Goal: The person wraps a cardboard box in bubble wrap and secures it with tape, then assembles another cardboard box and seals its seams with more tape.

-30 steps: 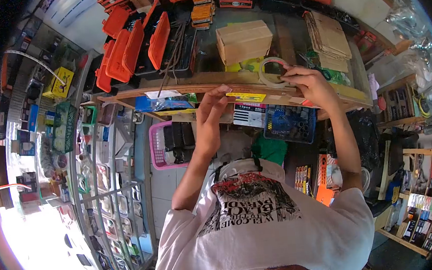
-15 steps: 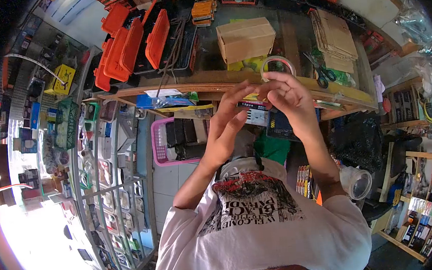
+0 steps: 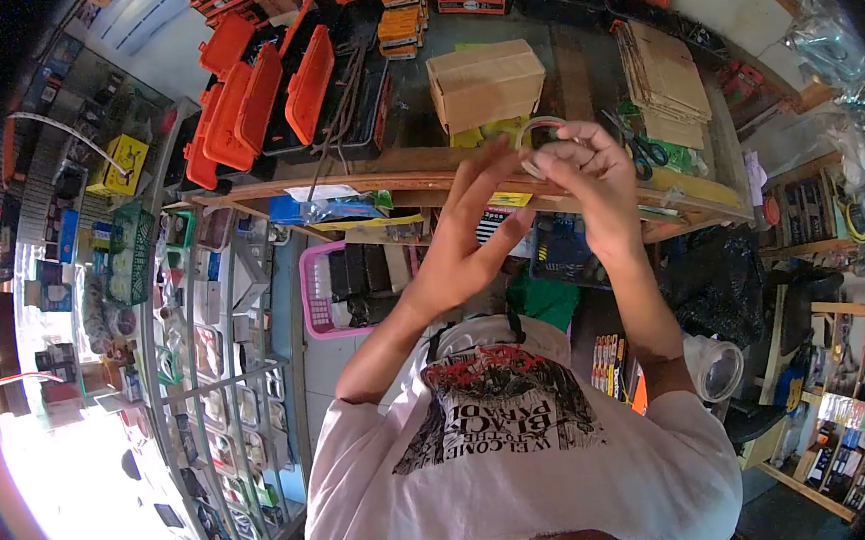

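My left hand [image 3: 475,232] is raised in front of the table edge, its fingers stretched out and the thumb apart; the fingertips are blurred. Close by on the right, my right hand [image 3: 595,183] has its fingers curled in toward the thumb. A small pale bit shows at its thumb tip, too small to name. Behind these fingers a roll of tape [image 3: 526,129] stands out as a pale ring, partly hidden by the right hand. Just beyond it is a closed cardboard box [image 3: 488,85] on the table. Scissors [image 3: 645,150] with dark handles lie right of the hand.
Orange-lidded toolboxes [image 3: 258,102] stand open at the table's left. Flattened cardboard [image 3: 662,83] is stacked at the right. Below the wooden table edge [image 3: 396,180] are a pink basket [image 3: 311,294] and a blue-black tray [image 3: 562,251]. Metal-framed shelves [image 3: 224,370] stand left.
My hands have drawn apart: the right fingers moved right and up, and the left hand opened a little wider. The tape roll and the box show no movement of their own.
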Demonstrator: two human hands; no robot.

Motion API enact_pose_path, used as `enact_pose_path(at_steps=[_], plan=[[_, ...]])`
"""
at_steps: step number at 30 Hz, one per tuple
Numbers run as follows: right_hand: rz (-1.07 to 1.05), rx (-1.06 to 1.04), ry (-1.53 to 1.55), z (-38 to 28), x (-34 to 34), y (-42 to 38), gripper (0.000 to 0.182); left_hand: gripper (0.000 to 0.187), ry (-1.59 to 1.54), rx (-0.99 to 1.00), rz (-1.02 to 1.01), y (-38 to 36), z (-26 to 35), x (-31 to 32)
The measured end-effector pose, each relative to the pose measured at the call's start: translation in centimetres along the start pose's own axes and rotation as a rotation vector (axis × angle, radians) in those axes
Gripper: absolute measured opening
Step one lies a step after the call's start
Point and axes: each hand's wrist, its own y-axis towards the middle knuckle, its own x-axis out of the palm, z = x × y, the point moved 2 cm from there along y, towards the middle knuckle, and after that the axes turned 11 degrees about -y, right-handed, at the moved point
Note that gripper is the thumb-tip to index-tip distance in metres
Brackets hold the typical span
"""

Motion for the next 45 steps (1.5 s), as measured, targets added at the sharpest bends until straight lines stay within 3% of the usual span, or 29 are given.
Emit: enact_pose_path(at_steps=[3,6,12,15,22,27,33,36,45], plan=[[0.014,-0.039,-0.102,-0.6,-1.0,1.7,0.035,0.06,0.281,0.088,-0.014,1.8,-0.5,-0.3],[0.002,-0.069,-0.176,-1.2,-2.5,4.5,0.036,0.063,0.765,0.208,-0.006,4.5,0.3,-0.1],[0.003,-0.045,-0.28,-1.4,-6.3,11.8,0.039,0.074,0.874,0.307,0.181,9.4,-1.7,2.0],[0.001,0.026,-0.284,-1.3,-6.9,12.8,0.045,0.081,1.101,0.453,0.159,11.0,-5.1,2.0],[-0.082,0.171,0.103,-1.1,-4.5,10.2,0.054,0.051,1.083,0.458,0.136,11.6,-7.1,-0.7],[-0.149,0.232,0.213,-1.0,-3.8,9.1,0.036,0.031,0.981,0.548,0.168,11.1,-6.5,-2.2],[-0.226,0.307,0.187,-1.8,-4.4,10.2,0.033,0.05,0.941,0.468,0.176,11.1,-7.5,-2.3],[-0.28,0.357,0.133,-2.2,-4.5,10.7,0.044,0.058,0.905,0.43,0.209,11.0,-7.3,-2.4],[-0.329,0.435,0.137,-2.5,-4.7,11.7,0.047,0.059,0.937,0.475,0.198,10.9,-7.0,-2.3]])
